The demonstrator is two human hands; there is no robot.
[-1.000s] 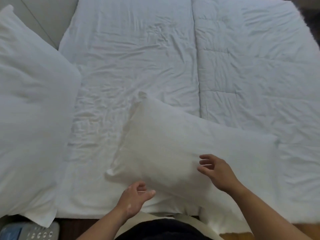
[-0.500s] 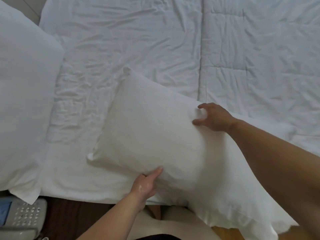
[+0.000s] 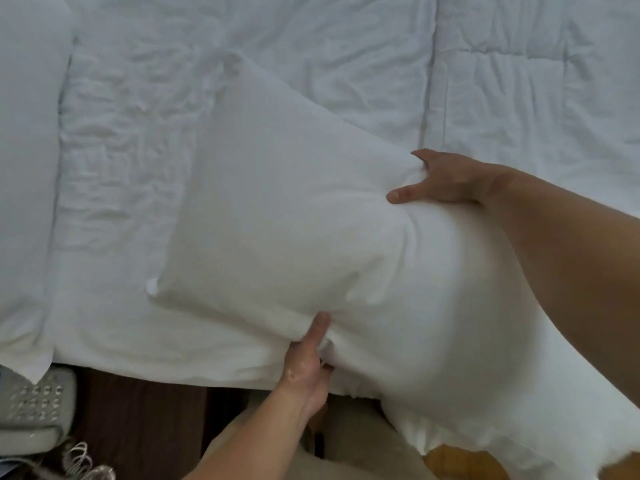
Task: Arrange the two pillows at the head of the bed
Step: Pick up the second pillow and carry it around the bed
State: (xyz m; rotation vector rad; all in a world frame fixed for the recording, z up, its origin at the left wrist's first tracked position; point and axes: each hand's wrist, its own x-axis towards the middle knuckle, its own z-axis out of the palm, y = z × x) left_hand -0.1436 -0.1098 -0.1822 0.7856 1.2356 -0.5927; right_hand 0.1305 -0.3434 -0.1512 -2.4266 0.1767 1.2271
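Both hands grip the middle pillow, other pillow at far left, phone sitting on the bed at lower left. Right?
Not quite. The phone is off the bed, on the dark surface beside it at lower left, as the head view shows. Both the left hand and right hand do grip the middle pillow; the other pillow lies far left.

Left hand (image 3: 308, 362) is reaching up from bottom centre, forearm angling toward lower left, thumb pointing up, fingers curling closed in a pinch. Right hand (image 3: 446, 180) is sitting right of centre, thumb extending left, fingers clenching; forearm is running off lower right.
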